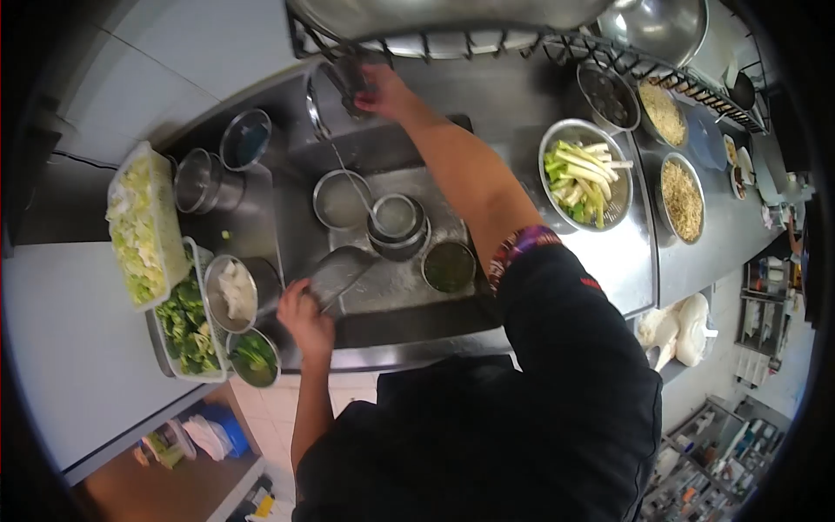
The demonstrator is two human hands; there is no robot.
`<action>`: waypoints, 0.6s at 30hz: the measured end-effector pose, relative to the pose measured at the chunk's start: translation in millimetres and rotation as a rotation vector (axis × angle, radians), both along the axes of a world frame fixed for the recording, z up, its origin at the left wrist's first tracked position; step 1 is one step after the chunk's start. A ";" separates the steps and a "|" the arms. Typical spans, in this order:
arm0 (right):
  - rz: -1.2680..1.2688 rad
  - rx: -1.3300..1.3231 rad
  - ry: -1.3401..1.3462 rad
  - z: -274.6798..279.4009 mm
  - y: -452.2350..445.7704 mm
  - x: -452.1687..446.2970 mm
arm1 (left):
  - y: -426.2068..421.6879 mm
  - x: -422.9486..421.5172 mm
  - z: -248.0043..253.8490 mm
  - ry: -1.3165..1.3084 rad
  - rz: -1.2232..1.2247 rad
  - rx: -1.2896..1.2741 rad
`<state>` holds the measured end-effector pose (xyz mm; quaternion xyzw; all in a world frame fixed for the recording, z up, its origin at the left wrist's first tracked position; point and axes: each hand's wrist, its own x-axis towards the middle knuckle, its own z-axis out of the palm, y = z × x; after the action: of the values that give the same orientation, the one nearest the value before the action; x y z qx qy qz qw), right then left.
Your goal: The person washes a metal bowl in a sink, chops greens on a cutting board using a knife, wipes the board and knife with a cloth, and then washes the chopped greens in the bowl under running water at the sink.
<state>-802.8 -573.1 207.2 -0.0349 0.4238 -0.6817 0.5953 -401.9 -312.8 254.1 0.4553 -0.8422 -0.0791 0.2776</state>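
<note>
My left hand (306,320) grips the edge of a blurred metal container (346,271) above the sink's left part. Stretched up to the tap (315,109), my right hand (383,92) has its fingers closed on a dark object that I cannot make out. A thin stream of water runs from the tap into nested metal bowls (397,217) in the sink (348,304). Beside them in the sink lie a shallow metal bowl (335,198) and a round container with dark green contents (449,266).
Left: baskets of chopped cabbage (139,230) and leafy greens (184,326), a bowl of white pieces (233,291), and a bowl of greens (254,357). Right: a colander of green stalks (584,178) and bowls of shredded food (681,198). A black rack (487,43) spans the back.
</note>
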 end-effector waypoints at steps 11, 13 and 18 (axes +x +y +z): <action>0.038 0.352 1.418 -34.2 421.5 78.7 | 96.4 25.5 -1.4 -0.071 -0.088 0.012; 0.196 0.612 1.683 6.8 492.5 55.2 | 103.4 29.7 -3.1 -0.091 -0.114 0.062; 0.366 0.769 1.625 -18.7 559.6 22.4 | 127.7 23.7 -5.8 0.072 -0.107 0.043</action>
<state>-780.4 -13.5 188.4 -0.3697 0.8976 -0.1546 0.1834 -378.1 -185.1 248.3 0.4122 -0.8531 -0.1280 0.2932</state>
